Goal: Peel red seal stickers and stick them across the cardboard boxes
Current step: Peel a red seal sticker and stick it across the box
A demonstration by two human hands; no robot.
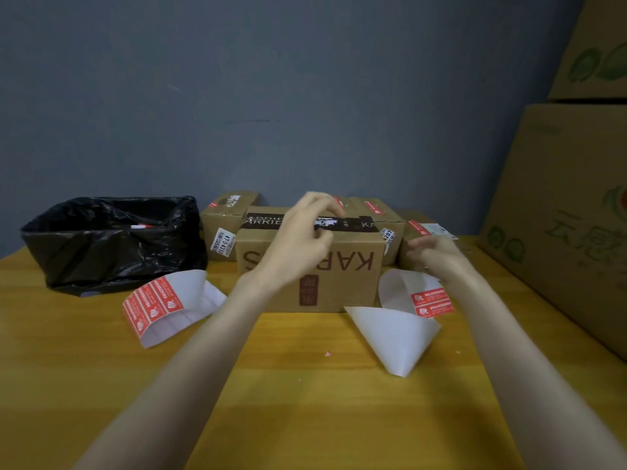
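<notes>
reaching over the front cardboard box (pixel 315 269), left hand (pixel 298 242) sits above its top edge, fingers (pixel 325 201) loosely curled with thumb and forefinger close together; cannot tell if they pinch anything, blur hides it. dark printed tape (pixel 353 223) runs just past those fingertips. right hand (pixel 437 256) is off the box's right side, fingers blurred, half open, grip unclear. directly below the right wrist lies a curled backing sheet (pixel 397 330) with two red seal stickers (pixel 432 301) left on it. a second sticker sheet (pixel 163 307) lies well left of the left forearm. behind the fingertips stand smaller boxes (pixel 224 228) already carrying red seals. black bag-lined bin (pixel 112 239) sits far left on the wooden table (pixel 305 401). large cartons (pixel 570 205) stacked at far right.
</notes>
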